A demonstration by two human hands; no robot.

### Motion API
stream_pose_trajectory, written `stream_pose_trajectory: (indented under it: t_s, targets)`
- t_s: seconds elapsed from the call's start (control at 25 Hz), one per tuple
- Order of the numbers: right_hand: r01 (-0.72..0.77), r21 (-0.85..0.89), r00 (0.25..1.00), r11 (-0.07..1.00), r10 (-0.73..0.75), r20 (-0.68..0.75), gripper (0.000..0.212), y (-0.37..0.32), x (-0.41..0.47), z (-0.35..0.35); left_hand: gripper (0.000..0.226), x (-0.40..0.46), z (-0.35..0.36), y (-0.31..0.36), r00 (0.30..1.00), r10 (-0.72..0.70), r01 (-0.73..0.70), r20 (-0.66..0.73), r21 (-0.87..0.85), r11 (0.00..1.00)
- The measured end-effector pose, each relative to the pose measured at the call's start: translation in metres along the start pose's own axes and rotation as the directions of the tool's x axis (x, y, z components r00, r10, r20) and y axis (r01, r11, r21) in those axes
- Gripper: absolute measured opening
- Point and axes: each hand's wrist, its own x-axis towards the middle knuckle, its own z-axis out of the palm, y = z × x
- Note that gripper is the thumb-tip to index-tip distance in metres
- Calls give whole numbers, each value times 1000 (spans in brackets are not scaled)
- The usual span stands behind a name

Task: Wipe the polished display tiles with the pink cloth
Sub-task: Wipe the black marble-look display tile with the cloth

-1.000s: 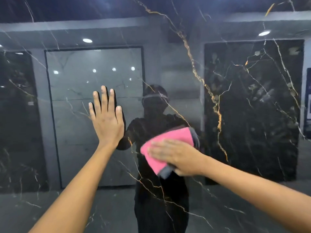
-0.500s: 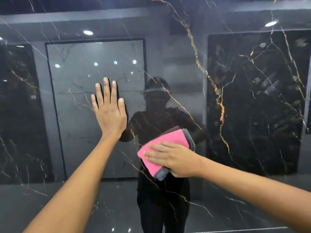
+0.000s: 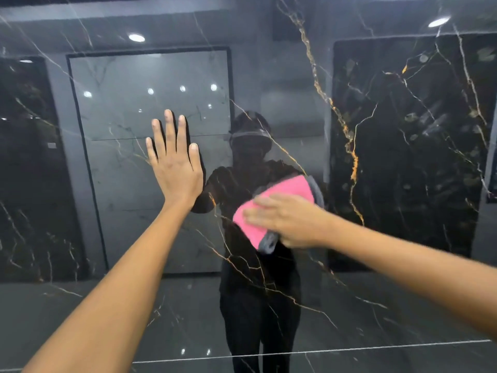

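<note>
Wiping stroke in progress, likely mid-task. Right hand [image 3: 289, 219], fingers spread flat, presses the folded pink cloth [image 3: 274, 208] onto the glossy black gold-veined tile [image 3: 403, 157]. Left hand [image 3: 174, 162], flat and wide, braces on the tile left of the cloth. Next: sweep onto unwiped areas, keeping pressure.

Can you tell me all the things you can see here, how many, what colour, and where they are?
polished tile: one big panel, black with gold and white veins, fills the view.
pink cloth: one, pink with a grey edge, folded, pressed flat on the tile right of middle.
reflections in the tile: a dark figure in the middle, pale and dark display panels, small ceiling lights.
left hand: one, flat on the tile, fingers straight and pointing up.
right hand: one, blurred, fingers laid across the cloth.
</note>
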Motion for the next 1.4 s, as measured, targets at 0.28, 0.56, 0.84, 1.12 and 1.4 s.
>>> stream_pose_trajectory:
  t_s: [0.28,0.56,0.84,1.12,1.4]
  targets:
    - [-642,289,605,710,701,-377,69,70,42,-15,54,-1,1,-1,1000,4,-4,3,-5,1000]
    - [-108,35,990,994,111,-88,72,9,-13,11,54,0,-1,0,1000,13,-13,11,-9,1000]
    - [-351,209,911,913,385,-150,75,-69,-26,58,53,-1,-7,2,1000,4,-3,24,-51,999]
    - [-481,190,783,856,517,-346,58,26,-28,9,50,-128,-10,3,993,75,-61,89,-144,988]
    - [-243,63,969,968,245,-28,80,-97,-58,71,54,-188,14,-5,984,24,-22,174,-11,1000]
